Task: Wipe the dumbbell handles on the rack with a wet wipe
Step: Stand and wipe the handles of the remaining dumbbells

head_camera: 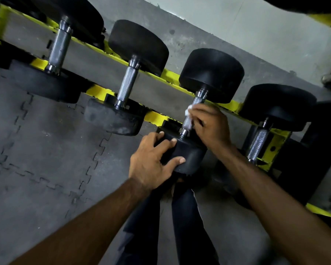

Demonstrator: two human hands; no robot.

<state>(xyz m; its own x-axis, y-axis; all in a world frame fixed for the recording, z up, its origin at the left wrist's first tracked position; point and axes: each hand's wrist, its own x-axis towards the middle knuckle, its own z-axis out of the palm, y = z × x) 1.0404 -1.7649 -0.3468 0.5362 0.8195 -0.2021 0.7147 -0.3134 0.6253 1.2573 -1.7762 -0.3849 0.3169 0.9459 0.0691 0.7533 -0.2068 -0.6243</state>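
Several black dumbbells with knurled steel handles lie across the yellow rack (231, 106). My right hand (210, 125) is wrapped round the handle (198, 101) of the third dumbbell, pressing a white wet wipe (188, 111) against it. Only a small corner of the wipe shows beside my fingers. My left hand (151, 161) grips the near black head (189, 153) of the same dumbbell, fingers curled over its rim. The far head (212, 73) rests against the rear rail.
A dumbbell (127, 87) lies to the left, another (58, 46) further left, one more (258, 142) to the right. Grey interlocking floor mats (46, 150) spread below left. A concrete wall (237, 35) runs behind the rack. My dark trouser legs (182, 217) stand below the rack.
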